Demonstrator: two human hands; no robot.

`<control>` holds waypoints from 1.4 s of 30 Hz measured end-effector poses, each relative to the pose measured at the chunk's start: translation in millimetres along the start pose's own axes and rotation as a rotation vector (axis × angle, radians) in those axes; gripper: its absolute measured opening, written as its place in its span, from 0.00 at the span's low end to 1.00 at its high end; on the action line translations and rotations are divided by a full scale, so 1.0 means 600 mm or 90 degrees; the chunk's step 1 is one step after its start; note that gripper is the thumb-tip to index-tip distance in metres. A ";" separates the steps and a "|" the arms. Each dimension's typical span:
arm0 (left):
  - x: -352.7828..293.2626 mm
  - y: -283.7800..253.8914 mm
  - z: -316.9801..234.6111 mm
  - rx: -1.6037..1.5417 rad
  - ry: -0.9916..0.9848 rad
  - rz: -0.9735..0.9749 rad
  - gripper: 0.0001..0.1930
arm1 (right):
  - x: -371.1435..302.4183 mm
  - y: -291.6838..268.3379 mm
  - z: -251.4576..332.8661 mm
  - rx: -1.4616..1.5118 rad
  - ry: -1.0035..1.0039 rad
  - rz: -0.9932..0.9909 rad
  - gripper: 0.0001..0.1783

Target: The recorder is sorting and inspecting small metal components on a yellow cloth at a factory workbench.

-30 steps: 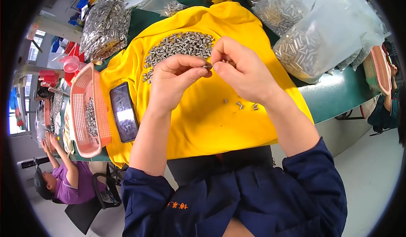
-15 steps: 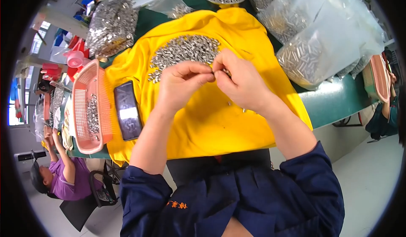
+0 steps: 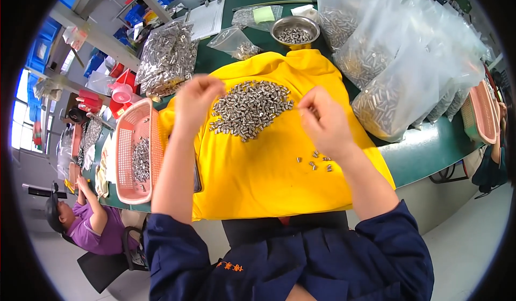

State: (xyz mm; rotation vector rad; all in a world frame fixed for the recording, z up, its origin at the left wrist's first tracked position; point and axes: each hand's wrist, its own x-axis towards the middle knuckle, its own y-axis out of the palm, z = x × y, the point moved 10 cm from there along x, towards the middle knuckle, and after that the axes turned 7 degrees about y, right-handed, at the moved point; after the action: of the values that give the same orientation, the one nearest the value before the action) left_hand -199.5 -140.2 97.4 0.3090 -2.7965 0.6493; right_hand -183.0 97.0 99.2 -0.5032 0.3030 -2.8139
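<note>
A heap of small silvery metal cylinders (image 3: 252, 107) lies on the yellow cloth (image 3: 252, 183). My left hand (image 3: 194, 99) is raised at the heap's left edge, smeared by motion, so its fingers cannot be read. Right of the heap, my right hand (image 3: 325, 121) has its fingers curled together in a pinch; what is in them, if anything, is hidden. A few loose metal cylinders (image 3: 313, 165) lie on the cloth below that hand. Beneath my left forearm a dark phone (image 3: 198, 177) is mostly covered.
At the left stands a pink plastic basket (image 3: 124, 164) with metal parts inside. A steel bowl (image 3: 314, 26) of parts sits behind the cloth. Clear bags of metal parts (image 3: 379, 105) crowd the right; another full bag (image 3: 167, 56) stands back left. A person in purple (image 3: 88, 223) sits far left.
My hands, fingertips together before, have come apart: the left went left, the right went right. Loose cylinders show near my right hand. The whole view has shifted, showing more of the table's back.
</note>
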 end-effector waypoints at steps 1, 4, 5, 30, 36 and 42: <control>0.040 -0.032 -0.013 0.101 0.077 -0.036 0.05 | -0.001 0.008 0.008 0.007 -0.009 0.007 0.04; 0.142 -0.068 -0.045 0.252 0.161 -0.096 0.08 | -0.005 0.040 0.015 -0.017 0.015 0.086 0.03; 0.174 -0.057 -0.048 0.316 0.189 -0.069 0.09 | -0.006 0.038 0.021 -0.016 0.006 0.085 0.03; -0.007 0.133 -0.008 0.405 0.135 0.372 0.15 | 0.005 -0.004 -0.006 -0.002 -0.019 -0.056 0.04; -0.062 0.145 -0.009 0.450 0.273 0.266 0.10 | 0.001 0.016 -0.009 -0.027 -0.019 -0.041 0.04; -0.058 0.155 0.002 0.490 0.217 0.301 0.06 | 0.000 0.028 -0.018 -0.042 -0.017 -0.028 0.04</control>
State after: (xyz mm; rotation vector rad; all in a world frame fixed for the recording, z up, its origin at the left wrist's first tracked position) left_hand -190.9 -53.8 48.5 -0.3224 -2.1812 1.6933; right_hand -183.3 82.8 85.2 -0.5690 0.3850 -2.8449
